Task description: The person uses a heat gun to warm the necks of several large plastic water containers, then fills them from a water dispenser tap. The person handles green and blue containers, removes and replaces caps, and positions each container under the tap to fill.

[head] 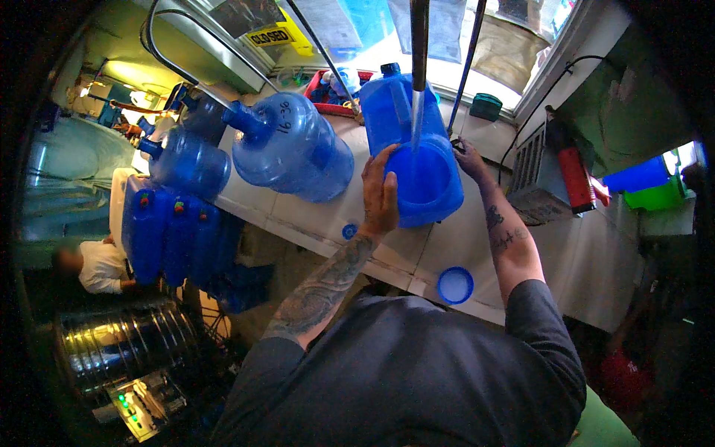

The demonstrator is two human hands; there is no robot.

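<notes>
A blue plastic water container (399, 114) stands on the tiled counter, its wide round mouth facing me. My left hand (381, 193) holds the left side of that mouth, fingers along the rim. From a dark upright pipe (419, 42), a clear stream of water (416, 117) runs down into the mouth. My right hand (470, 161) is beyond the container's right side, its fingertips on a small dark fitting (458, 144) near the foot of another thin pipe (469, 67); the fitting is partly hidden. A blue round lid (455, 285) and a small blue cap (349, 231) lie on the counter.
Large round water bottles (293, 148) stand left on the tiled counter (313, 218). Behind is a red basket (329, 106). A grey vented box (536, 179) stands right. Blue containers (173, 234) are lower left, near a person in a white shirt (103, 265).
</notes>
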